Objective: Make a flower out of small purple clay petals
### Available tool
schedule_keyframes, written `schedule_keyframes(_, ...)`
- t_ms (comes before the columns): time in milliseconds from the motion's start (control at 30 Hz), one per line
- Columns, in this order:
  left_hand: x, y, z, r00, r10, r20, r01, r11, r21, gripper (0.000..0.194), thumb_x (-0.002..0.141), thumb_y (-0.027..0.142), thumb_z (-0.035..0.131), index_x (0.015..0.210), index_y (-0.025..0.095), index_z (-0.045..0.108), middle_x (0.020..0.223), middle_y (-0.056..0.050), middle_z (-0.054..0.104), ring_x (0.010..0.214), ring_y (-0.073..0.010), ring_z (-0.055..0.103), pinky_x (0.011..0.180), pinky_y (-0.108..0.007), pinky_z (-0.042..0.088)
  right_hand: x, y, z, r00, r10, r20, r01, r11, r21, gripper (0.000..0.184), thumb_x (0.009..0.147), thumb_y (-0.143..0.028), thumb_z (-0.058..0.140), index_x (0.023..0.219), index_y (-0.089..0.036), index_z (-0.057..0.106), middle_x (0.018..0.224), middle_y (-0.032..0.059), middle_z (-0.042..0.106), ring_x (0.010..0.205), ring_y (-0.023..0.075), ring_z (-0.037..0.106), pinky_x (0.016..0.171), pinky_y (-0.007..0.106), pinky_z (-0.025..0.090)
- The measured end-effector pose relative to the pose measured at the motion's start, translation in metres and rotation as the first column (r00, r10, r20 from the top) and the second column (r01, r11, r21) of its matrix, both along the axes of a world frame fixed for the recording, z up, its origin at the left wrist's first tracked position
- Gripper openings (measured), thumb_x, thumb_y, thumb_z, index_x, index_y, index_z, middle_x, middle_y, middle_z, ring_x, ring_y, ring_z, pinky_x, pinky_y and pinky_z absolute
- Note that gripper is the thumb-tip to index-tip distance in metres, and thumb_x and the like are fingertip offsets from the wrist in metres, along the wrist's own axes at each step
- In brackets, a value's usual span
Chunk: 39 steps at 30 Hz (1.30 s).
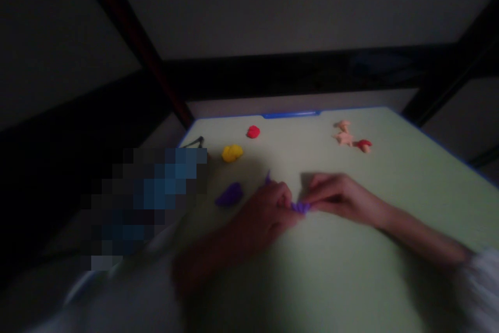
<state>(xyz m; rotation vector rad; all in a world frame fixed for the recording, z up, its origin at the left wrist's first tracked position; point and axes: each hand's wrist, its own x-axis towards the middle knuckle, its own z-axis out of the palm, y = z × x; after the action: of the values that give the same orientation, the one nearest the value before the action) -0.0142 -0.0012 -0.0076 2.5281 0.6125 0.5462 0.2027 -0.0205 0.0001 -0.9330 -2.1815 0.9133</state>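
Between my two hands is a small ridged piece of purple modelling clay [301,208], just over the pale table. My left hand [268,205] pinches its left end with thumb and fingers. From the other side, the bent fingertips of my right hand [335,195] close on its right end. A thin purple strand [268,176] sticks up behind my left knuckles; whether it joins the held piece is hidden. Left of that hand lies a larger purple clay lump [230,195].
Farther back lie a yellow clay lump [232,153] and a red one [253,132]. At the back right are a peach star-like clay shape [343,138], a small peach piece [343,125] and a red-capped mushroom shape [365,145]. The table [331,281] has a blue edge; a pixelated area covers the left.
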Motion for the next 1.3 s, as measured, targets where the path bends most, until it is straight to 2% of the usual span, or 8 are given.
schedule_keyframes(533,-0.003,0.000,0.001,1.000,-0.022,-0.001,0.022,0.999,0.049,0.020,0.084,0.017,0.048,0.075,0.016,0.066,0.080,-0.002,0.046,0.077,-0.0143,0.043,0.067,-0.027,0.037,0.001,0.000,-0.002,0.999,-0.052,0.000,0.052,0.999,0.009,0.016,0.082,-0.023,0.061,0.084,-0.012,0.073,0.075,0.0054,0.059,0.064,0.0111,0.056,0.054,0.021,0.042)
schedule_keyframes(633,-0.006,0.000,0.006,1.000,-0.005,-0.023,0.008,0.994,0.112,0.022,0.087,0.019,0.045,0.086,0.018,0.067,0.081,-0.003,0.047,0.078,-0.0149,0.044,0.069,-0.027,0.037,0.001,0.000,-0.002,0.998,-0.062,-0.001,0.062,0.998,0.009,0.017,0.082,-0.025,0.060,0.083,-0.013,0.073,0.074,0.0048,0.058,0.062,0.0104,0.055,0.052,0.021,0.041)
schedule_keyframes(767,-0.013,0.004,0.010,0.991,-0.064,-0.113,0.090,0.966,0.242,0.024,0.089,0.024,0.044,0.104,0.022,0.063,0.089,-0.005,0.050,0.083,-0.0169,0.045,0.074,-0.030,0.039,0.000,0.000,-0.002,0.998,-0.069,-0.007,0.069,0.998,0.011,0.018,0.081,-0.027,0.061,0.083,-0.014,0.073,0.074,0.0045,0.058,0.061,0.0101,0.055,0.051,0.021,0.041)
schedule_keyframes(833,-0.016,0.006,0.010,0.986,-0.064,-0.151,0.106,0.951,0.290,0.025,0.089,0.027,0.044,0.106,0.022,0.062,0.092,-0.006,0.052,0.084,-0.0181,0.046,0.076,-0.032,0.039,0.000,0.000,-0.002,0.998,-0.065,-0.008,0.065,0.998,0.010,0.018,0.082,-0.027,0.061,0.085,-0.014,0.073,0.074,0.0047,0.058,0.062,0.0102,0.056,0.051,0.021,0.041)
schedule_keyframes(900,-0.017,0.007,0.008,0.989,-0.016,-0.148,0.062,0.949,0.309,0.025,0.088,0.026,0.044,0.105,0.019,0.062,0.092,-0.007,0.053,0.085,-0.0192,0.047,0.077,-0.034,0.040,0.000,0.000,-0.001,0.998,-0.061,-0.007,0.061,0.998,0.010,0.018,0.082,-0.028,0.060,0.086,-0.015,0.073,0.074,0.0049,0.059,0.063,0.0105,0.057,0.052,0.021,0.041)
schedule_keyframes(1067,-0.009,0.005,0.001,0.994,0.102,-0.027,-0.097,0.983,0.153,0.026,0.083,0.027,0.054,0.105,0.015,0.061,0.098,-0.007,0.053,0.092,-0.0189,0.050,0.082,-0.032,0.044,0.000,0.000,-0.002,0.997,-0.071,-0.005,0.071,0.997,-0.020,0.021,0.082,-0.031,0.060,0.083,-0.015,0.072,0.074,0.0045,0.057,0.061,0.0103,0.055,0.051,0.021,0.041)
schedule_keyframes(1167,-0.004,0.004,0.000,0.994,0.110,-0.011,-0.109,0.990,0.090,0.025,0.077,0.027,0.062,0.099,0.015,0.063,0.096,-0.006,0.056,0.091,-0.0187,0.052,0.082,-0.030,0.044,0.000,0.000,-0.003,0.997,-0.075,-0.010,0.075,0.997,-0.024,0.024,0.082,-0.034,0.059,0.080,-0.014,0.072,0.073,0.0044,0.055,0.059,0.0098,0.053,0.049,0.021,0.039)
schedule_keyframes(1300,-0.002,0.003,0.000,0.993,0.117,-0.006,-0.116,0.990,0.083,0.021,0.080,0.025,0.060,0.096,0.013,0.064,0.092,-0.006,0.061,0.090,-0.0182,0.054,0.082,-0.031,0.044,0.000,0.000,-0.004,0.997,-0.074,-0.019,0.074,0.997,-0.009,0.026,0.082,-0.035,0.059,0.077,-0.013,0.072,0.072,0.0042,0.055,0.057,0.0095,0.052,0.047,0.021,0.038)
